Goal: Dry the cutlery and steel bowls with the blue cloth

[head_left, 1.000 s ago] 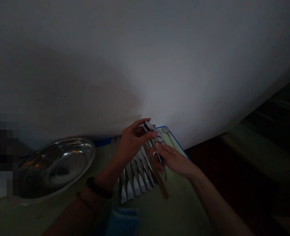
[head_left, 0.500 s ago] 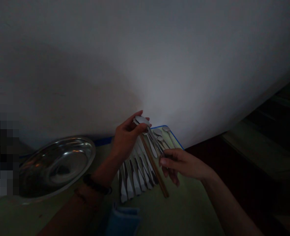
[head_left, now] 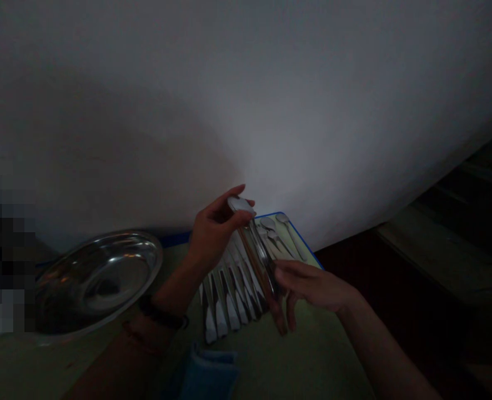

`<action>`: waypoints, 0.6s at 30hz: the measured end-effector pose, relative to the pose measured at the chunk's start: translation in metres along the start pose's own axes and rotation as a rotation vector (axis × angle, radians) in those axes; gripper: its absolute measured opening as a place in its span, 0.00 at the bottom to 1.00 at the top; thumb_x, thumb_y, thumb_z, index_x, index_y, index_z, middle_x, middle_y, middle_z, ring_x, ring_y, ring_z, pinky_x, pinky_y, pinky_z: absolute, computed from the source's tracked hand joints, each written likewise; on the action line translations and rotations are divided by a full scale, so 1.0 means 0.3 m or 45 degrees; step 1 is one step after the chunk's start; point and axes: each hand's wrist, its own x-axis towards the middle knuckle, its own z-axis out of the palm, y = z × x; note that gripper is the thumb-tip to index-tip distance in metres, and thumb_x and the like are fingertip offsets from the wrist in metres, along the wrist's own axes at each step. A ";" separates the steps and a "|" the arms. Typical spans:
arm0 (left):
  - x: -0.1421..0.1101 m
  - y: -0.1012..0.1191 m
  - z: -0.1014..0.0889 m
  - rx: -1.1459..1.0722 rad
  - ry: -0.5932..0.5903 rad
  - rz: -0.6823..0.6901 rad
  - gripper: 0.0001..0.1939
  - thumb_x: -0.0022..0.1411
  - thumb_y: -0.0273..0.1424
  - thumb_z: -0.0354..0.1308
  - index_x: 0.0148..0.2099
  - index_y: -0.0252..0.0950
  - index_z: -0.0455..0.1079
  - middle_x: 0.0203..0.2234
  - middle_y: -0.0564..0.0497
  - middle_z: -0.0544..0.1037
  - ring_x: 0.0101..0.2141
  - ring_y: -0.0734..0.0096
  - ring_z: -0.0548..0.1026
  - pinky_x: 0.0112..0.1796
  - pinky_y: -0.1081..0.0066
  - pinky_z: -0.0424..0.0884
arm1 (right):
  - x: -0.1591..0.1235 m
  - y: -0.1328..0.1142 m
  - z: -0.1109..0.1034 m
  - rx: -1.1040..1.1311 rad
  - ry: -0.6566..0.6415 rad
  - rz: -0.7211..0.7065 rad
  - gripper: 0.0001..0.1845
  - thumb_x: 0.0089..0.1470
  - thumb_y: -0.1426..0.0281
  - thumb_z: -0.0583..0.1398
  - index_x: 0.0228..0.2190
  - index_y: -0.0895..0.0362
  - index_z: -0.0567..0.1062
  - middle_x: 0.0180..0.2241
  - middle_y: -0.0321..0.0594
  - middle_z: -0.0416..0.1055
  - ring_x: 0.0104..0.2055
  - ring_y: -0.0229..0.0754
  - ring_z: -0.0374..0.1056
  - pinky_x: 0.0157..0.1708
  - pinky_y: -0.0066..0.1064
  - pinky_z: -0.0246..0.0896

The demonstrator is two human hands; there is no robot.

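Note:
My left hand (head_left: 212, 230) is closed on the bowls of a stack of metal spoons (head_left: 241, 205), thumb on top and fingers behind. The spoons' handles slant down to the right. At their lower ends is my right hand (head_left: 308, 286), its fingers apart and loosely about the handle tips, touching them at most lightly. Under the spoons lie brown chopsticks (head_left: 250, 250), partly covered by the handles. Just left of them, several metal utensils with flared handles (head_left: 231, 305) rest side by side; their far ends are behind my left hand.
More spoons (head_left: 287, 222) lie at the far right of the green, blue-edged tabletop (head_left: 312, 344). A shiny metal basin (head_left: 104, 278) is at the left. A folded blue cloth (head_left: 210, 372) sits in front. A pale wall (head_left: 271, 111) rises behind the table.
My right hand has loosened, and its fingers have spread and slid lower along the spoon handles. The handles now hang steeper over the chopsticks. My left hand has barely moved.

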 end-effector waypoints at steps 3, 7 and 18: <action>-0.008 0.016 0.011 0.082 0.034 0.045 0.26 0.48 0.28 0.66 0.51 0.39 0.69 0.35 0.51 0.79 0.34 0.71 0.75 0.38 0.71 0.72 | 0.017 0.008 0.015 -0.313 0.130 -0.019 0.14 0.57 0.58 0.52 0.29 0.56 0.62 0.18 0.30 0.64 0.18 0.31 0.62 0.19 0.23 0.58; -0.021 0.011 0.025 -0.024 -0.057 0.006 0.28 0.47 0.27 0.66 0.52 0.42 0.67 0.41 0.50 0.77 0.37 0.66 0.76 0.42 0.64 0.72 | 0.029 0.001 0.040 -0.631 0.353 -0.075 0.15 0.60 0.61 0.47 0.27 0.57 0.63 0.23 0.34 0.66 0.25 0.33 0.63 0.27 0.26 0.59; -0.027 0.002 0.047 -0.529 -0.223 -0.293 0.19 0.53 0.30 0.63 0.49 0.39 0.68 0.49 0.45 0.73 0.43 0.58 0.75 0.49 0.56 0.67 | 0.031 0.026 0.024 -0.925 0.722 -0.135 0.17 0.61 0.59 0.44 0.27 0.55 0.60 0.22 0.33 0.60 0.22 0.33 0.54 0.23 0.27 0.47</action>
